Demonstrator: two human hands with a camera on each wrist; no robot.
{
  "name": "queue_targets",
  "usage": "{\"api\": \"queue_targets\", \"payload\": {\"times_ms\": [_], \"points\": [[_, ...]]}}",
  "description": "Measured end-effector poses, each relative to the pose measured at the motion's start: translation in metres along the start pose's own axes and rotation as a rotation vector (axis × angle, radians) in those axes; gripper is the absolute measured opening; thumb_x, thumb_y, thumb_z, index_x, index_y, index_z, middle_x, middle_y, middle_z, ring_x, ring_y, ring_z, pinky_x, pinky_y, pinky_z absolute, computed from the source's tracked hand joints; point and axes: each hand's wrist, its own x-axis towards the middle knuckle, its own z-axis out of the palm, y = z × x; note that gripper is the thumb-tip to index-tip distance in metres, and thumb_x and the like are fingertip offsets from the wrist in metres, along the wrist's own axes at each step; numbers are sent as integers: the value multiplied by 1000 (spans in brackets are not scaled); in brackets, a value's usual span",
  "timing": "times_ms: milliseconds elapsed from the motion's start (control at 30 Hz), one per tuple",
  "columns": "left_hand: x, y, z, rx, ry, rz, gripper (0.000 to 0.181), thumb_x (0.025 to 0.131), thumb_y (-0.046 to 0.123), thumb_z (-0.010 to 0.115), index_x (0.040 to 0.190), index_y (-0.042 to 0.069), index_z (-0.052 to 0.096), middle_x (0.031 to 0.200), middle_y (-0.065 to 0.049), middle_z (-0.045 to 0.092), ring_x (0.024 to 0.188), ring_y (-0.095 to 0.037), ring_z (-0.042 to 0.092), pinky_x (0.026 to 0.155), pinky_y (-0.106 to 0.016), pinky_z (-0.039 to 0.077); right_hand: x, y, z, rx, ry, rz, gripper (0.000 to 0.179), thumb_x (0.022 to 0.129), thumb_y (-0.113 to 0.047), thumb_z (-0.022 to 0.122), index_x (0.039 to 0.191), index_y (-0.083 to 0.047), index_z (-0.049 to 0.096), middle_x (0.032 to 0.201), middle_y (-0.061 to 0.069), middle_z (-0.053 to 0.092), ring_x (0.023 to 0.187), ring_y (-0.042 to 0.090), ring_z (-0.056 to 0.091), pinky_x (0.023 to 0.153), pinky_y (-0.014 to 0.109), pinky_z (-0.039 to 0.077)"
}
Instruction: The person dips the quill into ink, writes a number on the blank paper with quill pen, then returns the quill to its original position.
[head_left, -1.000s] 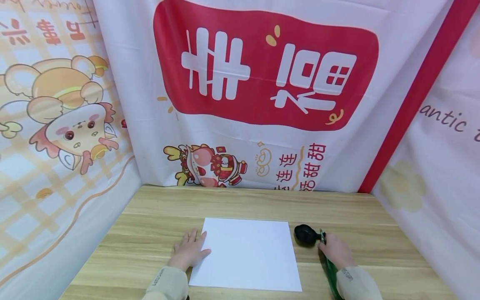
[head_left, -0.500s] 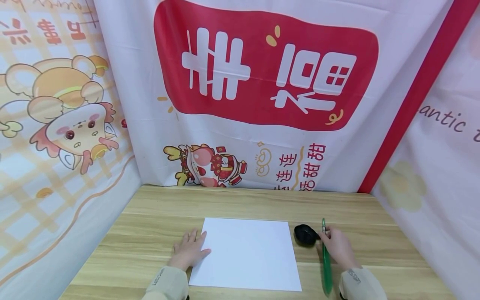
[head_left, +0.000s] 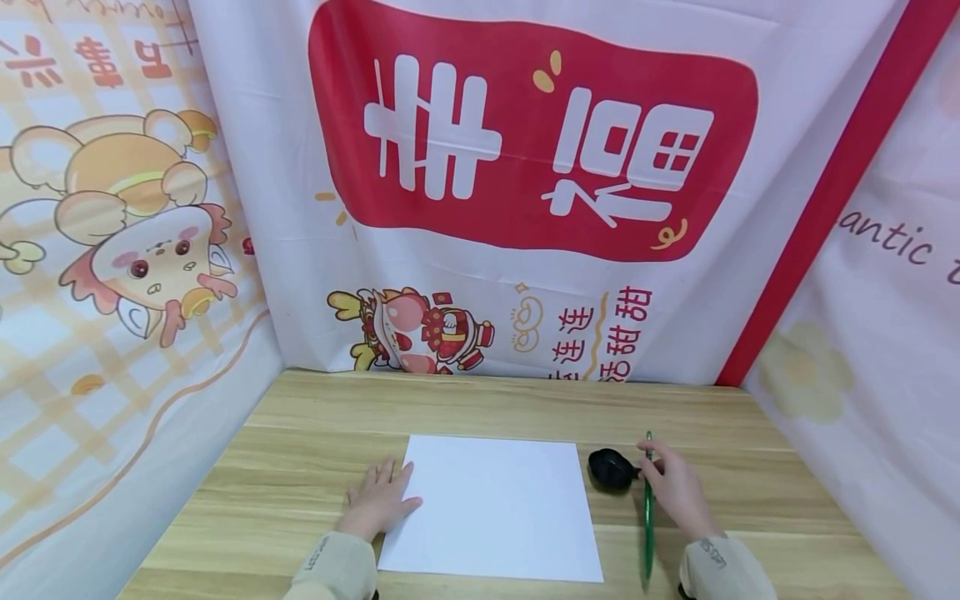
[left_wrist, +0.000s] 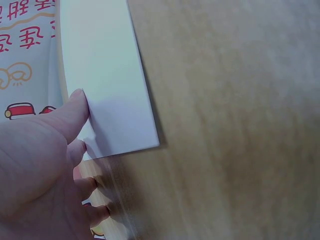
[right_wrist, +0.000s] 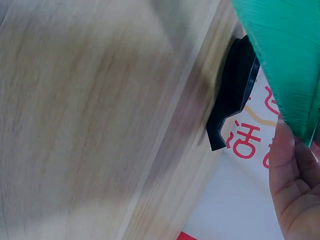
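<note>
A white sheet of paper (head_left: 495, 508) lies flat on the wooden table. My left hand (head_left: 377, 500) rests at its left edge with fingers spread, thumb and fingertips on the paper's margin. My right hand (head_left: 678, 493), to the right of the sheet, pinches a long green tapered piece (head_left: 648, 525) near its narrow end. In the right wrist view this green piece (right_wrist: 287, 60) looks wide and finely ridged, narrowing toward the fingertips (right_wrist: 282, 137). Just left of that hand sits a small black dish-like object (head_left: 611, 471) with a short handle toward the fingers.
The wooden table (head_left: 247, 500) reaches back to a white cloth wall (head_left: 465, 292) with red printing. Printed cloths also hang at the left (head_left: 150, 350) and right (head_left: 847, 333) sides.
The green piece has straightened out and turned more edge-on, looking thinner. My right hand shifted slightly right, its fingers rearranged around the narrow end. My left hand and the paper stayed put.
</note>
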Motion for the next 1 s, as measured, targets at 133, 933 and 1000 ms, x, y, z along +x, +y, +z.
{"api": "queue_targets", "payload": {"times_ms": [133, 933, 1000], "points": [[-1, 0, -1, -4, -1, 0, 62, 91, 37, 54, 141, 6, 36, 146, -28, 16, 129, -53, 9, 93, -74, 6, -1, -2, -1, 120, -20, 48, 28, 93, -6, 50, 120, 1, 53, 75, 10, 65, 59, 16, 55, 50, 31, 49], [-2, 1, -2, -8, -3, 4, 61, 91, 35, 55, 140, 5, 36, 145, -30, 16, 128, -54, 9, 92, -75, 5, 24, 51, 25, 837, -37, 121, 31, 97, -23, 46, 115, 1, 51, 86, 16, 68, 72, 26, 67, 61, 35, 56], [-2, 1, -2, -6, -3, 5, 61, 91, 35, 55, 140, 5, 36, 145, -30, 16, 128, -54, 9, 92, -75, 5, 28, 57, 26, 967, -87, 117, 25, 96, -22, 47, 112, -3, 52, 94, 12, 67, 78, 24, 67, 66, 35, 56]]}}
